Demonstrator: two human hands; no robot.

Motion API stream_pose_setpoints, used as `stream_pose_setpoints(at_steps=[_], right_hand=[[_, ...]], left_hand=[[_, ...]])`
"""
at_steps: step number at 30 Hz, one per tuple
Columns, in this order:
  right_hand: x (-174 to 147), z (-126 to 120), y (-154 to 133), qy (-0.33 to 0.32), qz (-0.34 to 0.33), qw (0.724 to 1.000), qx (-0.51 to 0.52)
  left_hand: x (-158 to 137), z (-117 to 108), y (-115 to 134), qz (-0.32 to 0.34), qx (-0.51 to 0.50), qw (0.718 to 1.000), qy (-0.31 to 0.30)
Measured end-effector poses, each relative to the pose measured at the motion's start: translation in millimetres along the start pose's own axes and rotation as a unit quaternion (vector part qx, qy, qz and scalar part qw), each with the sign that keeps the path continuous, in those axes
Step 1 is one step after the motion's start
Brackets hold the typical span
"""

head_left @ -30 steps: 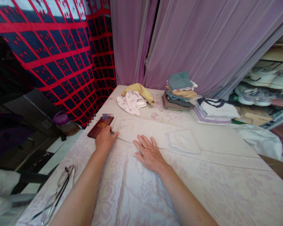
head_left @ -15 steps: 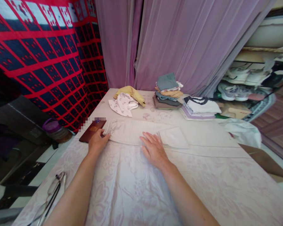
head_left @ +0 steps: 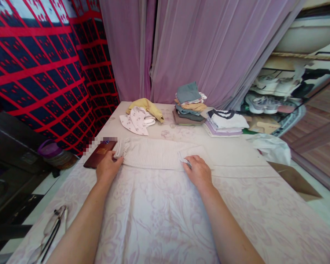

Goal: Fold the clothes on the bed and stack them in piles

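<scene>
A cream ribbed garment [head_left: 151, 154], which looks like folded trousers, lies lengthwise across the table in front of me. My left hand [head_left: 109, 169] pinches its gathered elastic end at the left, thumb toward the cloth. That hand is beside a dark red phone or tablet [head_left: 95, 156] and partly overlaps it. At the other end, my right hand [head_left: 199, 171] has its fingers curled over the folded-back part of the garment. A small grey-white edge shows by the thumb. The right fingertips are partly hidden.
Behind the garment are a loose yellow and a pink printed piece of clothing [head_left: 139, 119], a tall folded stack [head_left: 189, 106] and a lower stack with a white top [head_left: 227, 121]. Glasses [head_left: 51, 231] lie at the front left. A purple-lidded jar [head_left: 51, 150] stands beyond the left edge.
My right hand has moved right from lying flat on the middle of the garment and curled onto its folded right end. My left hand stays at the gathered end. The view has shifted slightly.
</scene>
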State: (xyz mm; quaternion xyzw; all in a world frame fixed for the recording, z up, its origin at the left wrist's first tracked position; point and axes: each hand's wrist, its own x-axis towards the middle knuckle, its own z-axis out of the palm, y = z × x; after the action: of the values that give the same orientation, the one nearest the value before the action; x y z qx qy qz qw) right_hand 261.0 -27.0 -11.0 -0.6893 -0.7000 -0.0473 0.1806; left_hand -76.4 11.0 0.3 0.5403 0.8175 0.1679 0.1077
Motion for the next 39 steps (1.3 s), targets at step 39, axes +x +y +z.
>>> stream_pose_setpoints(at_steps=[39], right_hand=[[21,14,14,-0.098,-0.04,0.991,0.079]], left_hand=[[4,-2,-5,0.0,-0.072,0.997,-0.011]])
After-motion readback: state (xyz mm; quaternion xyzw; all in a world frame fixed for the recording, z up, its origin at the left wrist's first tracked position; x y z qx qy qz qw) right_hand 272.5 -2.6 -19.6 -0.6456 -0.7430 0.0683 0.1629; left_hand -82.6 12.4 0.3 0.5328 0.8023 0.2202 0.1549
